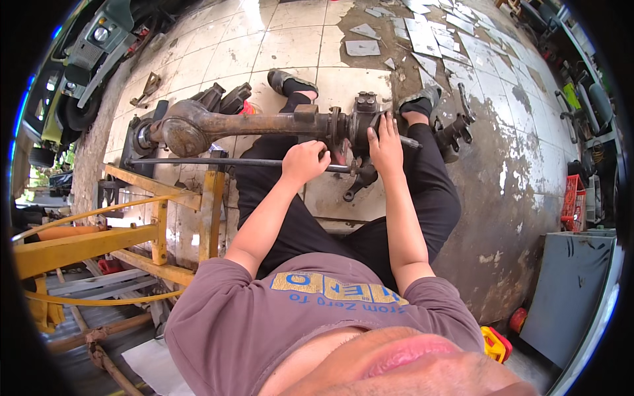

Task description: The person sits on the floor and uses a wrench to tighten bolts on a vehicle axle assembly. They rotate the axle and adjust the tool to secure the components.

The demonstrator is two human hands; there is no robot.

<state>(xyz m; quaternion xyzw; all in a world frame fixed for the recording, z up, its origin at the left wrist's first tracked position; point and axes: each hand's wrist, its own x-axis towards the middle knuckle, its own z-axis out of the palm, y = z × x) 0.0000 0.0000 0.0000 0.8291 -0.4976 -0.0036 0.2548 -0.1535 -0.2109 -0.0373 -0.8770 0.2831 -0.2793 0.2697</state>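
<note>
A rusty brown axle housing (264,124) lies crosswise on the tiled floor in front of my legs. Its round bulge is at the left and its hub end (360,119) at the right. A long dark steel rod (198,162) runs parallel just below it. My left hand (304,162) is closed around that rod near its right end. My right hand (385,142) rests flat, fingers together, on the hub end. A dark knuckle part (360,181) hangs below the hub between my hands.
A yellow steel frame (158,211) stands at my left. Another dark cast part (456,132) lies right of my foot. Broken tile pieces (363,47) lie further off. A vehicle front (86,53) is at far left, a red crate (571,201) and grey cabinet (574,284) at right.
</note>
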